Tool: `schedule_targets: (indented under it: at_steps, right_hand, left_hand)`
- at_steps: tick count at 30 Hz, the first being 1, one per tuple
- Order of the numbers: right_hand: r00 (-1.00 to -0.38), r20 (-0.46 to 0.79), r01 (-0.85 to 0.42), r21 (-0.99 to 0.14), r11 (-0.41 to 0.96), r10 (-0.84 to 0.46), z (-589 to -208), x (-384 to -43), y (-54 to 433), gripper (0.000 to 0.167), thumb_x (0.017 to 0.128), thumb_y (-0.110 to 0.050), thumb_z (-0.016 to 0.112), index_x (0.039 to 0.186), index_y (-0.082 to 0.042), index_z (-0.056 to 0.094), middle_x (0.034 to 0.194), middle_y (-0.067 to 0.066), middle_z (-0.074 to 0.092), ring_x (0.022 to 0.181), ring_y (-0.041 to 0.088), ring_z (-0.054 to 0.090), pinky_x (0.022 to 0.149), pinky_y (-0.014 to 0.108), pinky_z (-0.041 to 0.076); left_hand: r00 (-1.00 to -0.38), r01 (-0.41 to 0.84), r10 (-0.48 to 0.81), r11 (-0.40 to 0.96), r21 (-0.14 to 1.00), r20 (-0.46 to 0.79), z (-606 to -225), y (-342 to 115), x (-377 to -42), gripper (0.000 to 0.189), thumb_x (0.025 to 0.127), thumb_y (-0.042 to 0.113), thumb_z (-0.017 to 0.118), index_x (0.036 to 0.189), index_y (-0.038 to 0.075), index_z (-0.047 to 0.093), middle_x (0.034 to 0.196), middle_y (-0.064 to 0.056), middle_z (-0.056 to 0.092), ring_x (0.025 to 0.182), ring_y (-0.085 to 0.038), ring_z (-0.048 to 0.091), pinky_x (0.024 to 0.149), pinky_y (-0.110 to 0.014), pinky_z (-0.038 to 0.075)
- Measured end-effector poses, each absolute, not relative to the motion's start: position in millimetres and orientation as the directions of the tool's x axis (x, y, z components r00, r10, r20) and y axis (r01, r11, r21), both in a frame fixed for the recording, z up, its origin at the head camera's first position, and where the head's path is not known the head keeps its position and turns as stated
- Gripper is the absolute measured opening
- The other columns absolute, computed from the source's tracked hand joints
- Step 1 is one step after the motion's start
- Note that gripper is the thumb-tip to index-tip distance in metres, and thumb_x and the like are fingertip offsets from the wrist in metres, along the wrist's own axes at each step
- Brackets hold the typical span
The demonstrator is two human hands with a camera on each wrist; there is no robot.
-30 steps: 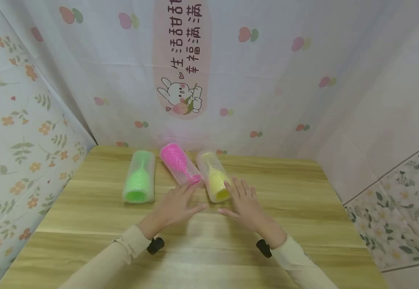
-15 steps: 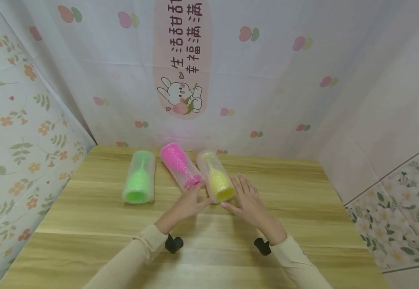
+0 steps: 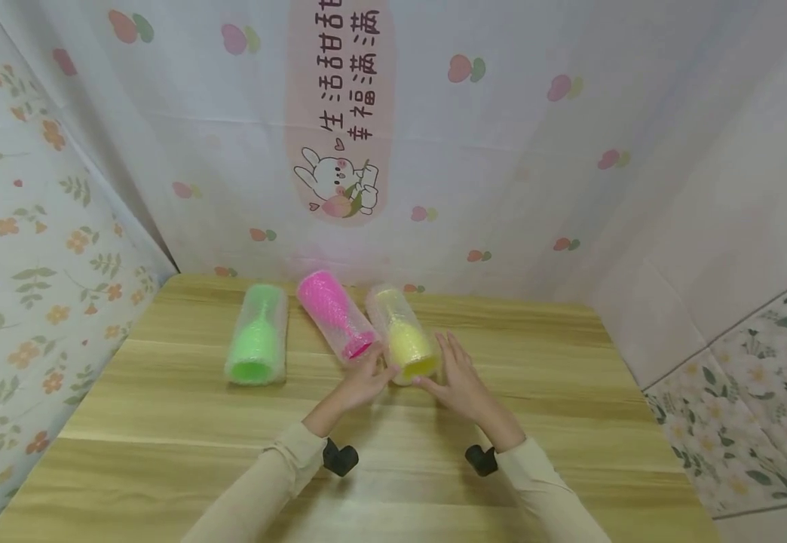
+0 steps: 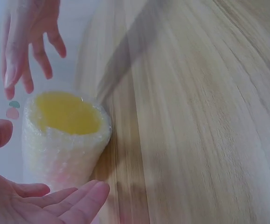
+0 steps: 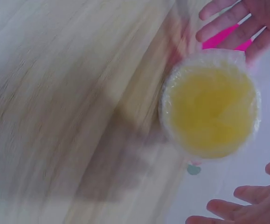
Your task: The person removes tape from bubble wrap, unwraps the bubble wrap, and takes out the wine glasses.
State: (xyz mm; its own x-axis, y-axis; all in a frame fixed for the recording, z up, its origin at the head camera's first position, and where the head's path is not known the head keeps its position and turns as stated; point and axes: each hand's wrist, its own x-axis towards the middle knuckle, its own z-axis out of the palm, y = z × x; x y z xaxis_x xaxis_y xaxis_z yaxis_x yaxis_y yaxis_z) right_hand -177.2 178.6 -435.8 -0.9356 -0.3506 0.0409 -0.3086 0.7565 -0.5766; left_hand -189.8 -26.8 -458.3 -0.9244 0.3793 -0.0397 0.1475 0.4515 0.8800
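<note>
A yellow goblet-shaped item [image 3: 407,343] wrapped in bubble wrap lies on the table, its wide hollow end toward me. My left hand [image 3: 359,381] is at its left side, beside the near end of a wrapped pink goblet-shaped item [image 3: 338,313]. Along the right side stands my right hand [image 3: 460,383], thumb near the rim. In the left wrist view, the left fingers [image 4: 86,198] are extended below the yellow item [image 4: 62,158]. The right wrist view shows gaps between the yellow item [image 5: 211,109] and the right hand [image 5: 253,205]. Whether the left fingertips touch the wrap I cannot tell.
A wrapped green goblet-shaped item [image 3: 258,335] lies at the left, apart from the others. The wooden table [image 3: 163,445] meets a printed cloth [image 3: 502,151] at the back. Floral cloth [image 3: 34,302] hangs at the left, and a patterned panel [image 3: 753,407] stands at the right.
My left hand has moved right, from over the pink item's near end to the yellow item's left side. The right hand has shifted slightly; the wrapped items have hardly moved.
</note>
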Motion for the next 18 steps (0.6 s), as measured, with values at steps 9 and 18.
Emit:
schedule_targets:
  at_steps: [9,18]
  right_hand:
    - [-0.972,-0.028,-0.133,-0.750,0.648,-0.233,-453,-196,163,0.095,0.087,-0.051,0.057,0.147,0.003,0.005,0.153,0.025,0.005,0.140,0.045,0.009,0.107,0.064,0.017]
    - [-0.991,-0.085,0.011,-0.820,0.572,-0.102,-462,-204,144,0.079,0.091,-0.045,0.054,0.143,0.005,0.020,0.145,0.033,0.021,0.133,0.049,0.025,0.106,0.062,0.026]
  left_hand:
    - [-0.924,-0.113,0.312,0.328,0.938,-0.221,-462,-19,-196,0.060,0.099,0.025,0.040,0.147,-0.001,0.014,0.102,-0.029,0.053,0.064,-0.019,0.051,0.064,-0.035,0.052]
    - [-0.903,-0.297,0.292,0.105,0.949,-0.315,-474,-13,-203,0.055,0.100,0.023,0.041,0.145,0.001,0.019,0.130,-0.029,0.041,0.098,-0.037,0.057,0.084,-0.045,0.053]
